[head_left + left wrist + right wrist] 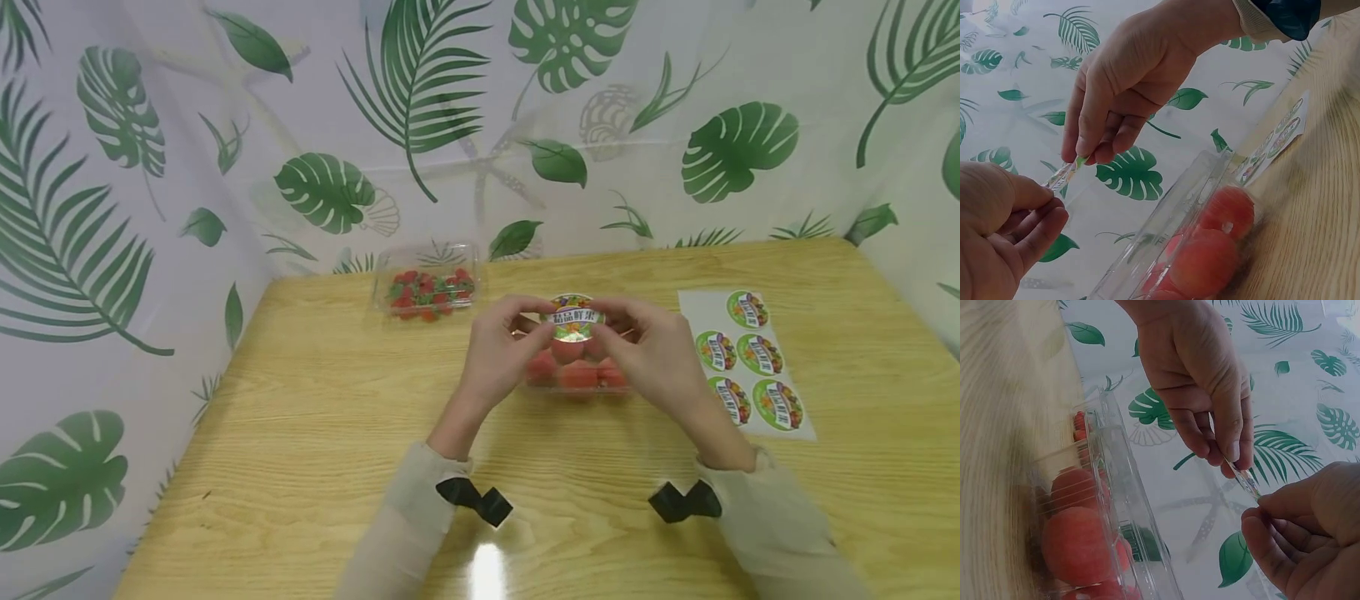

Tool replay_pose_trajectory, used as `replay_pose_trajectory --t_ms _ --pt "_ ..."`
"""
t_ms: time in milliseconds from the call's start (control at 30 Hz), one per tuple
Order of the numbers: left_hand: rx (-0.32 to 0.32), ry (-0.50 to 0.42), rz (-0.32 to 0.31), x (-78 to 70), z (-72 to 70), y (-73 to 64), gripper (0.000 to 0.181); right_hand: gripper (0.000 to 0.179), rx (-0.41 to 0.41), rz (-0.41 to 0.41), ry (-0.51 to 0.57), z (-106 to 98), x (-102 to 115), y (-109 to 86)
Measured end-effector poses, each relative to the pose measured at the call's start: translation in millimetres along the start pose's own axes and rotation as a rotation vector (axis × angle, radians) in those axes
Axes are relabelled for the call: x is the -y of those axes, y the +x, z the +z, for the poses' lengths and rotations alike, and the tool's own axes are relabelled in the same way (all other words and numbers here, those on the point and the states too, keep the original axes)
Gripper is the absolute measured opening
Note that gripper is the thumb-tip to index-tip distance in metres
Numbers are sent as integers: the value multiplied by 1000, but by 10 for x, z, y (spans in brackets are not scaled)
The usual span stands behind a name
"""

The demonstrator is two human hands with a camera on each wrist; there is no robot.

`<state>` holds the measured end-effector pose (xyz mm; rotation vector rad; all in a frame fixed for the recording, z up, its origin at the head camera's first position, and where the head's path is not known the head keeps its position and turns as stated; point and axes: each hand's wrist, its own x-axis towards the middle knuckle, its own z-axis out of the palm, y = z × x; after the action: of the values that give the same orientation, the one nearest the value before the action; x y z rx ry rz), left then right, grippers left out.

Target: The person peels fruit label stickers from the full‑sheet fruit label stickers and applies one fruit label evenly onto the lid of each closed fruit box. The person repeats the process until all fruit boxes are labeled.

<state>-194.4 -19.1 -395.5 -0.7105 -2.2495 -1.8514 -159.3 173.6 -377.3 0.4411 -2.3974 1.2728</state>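
Glare on table [360,400], soft shadows; wrist views dim

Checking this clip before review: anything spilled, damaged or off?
Nothing spilled or damaged stands out; strawberries and larger red fruit sit boxed. The sticker sheet has one bare spot, upper left in the head view, but the left hand and right hand pinch a matching sticker, probably from there.

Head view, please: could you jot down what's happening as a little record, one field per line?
Left hand: pinches a round sticker
Right hand: pinches its opposite edge
Beneath sticker: clear box of round red fruit
Far left: clear box of strawberries
Right: white sheet, five stickers
Surface: wood-grain table
Backdrop: leaf-print cloth
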Motion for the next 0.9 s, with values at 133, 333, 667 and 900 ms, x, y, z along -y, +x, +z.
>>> replay_pose_trajectory --t_ms 133,333,667,900 --pt "11 57 -4 61 74 40 18 24 17 55 -4 -16 -111 17" --pt "4 105 -66 130 195 70 17 24 51 93 -17 -43 -209 27" --pt "-21 178 -111 192 247 88 5 20 84 97 -53 9 -331 49" --pt "33 275 -87 222 240 70 7 13 117 86 -79 21 -374 48"
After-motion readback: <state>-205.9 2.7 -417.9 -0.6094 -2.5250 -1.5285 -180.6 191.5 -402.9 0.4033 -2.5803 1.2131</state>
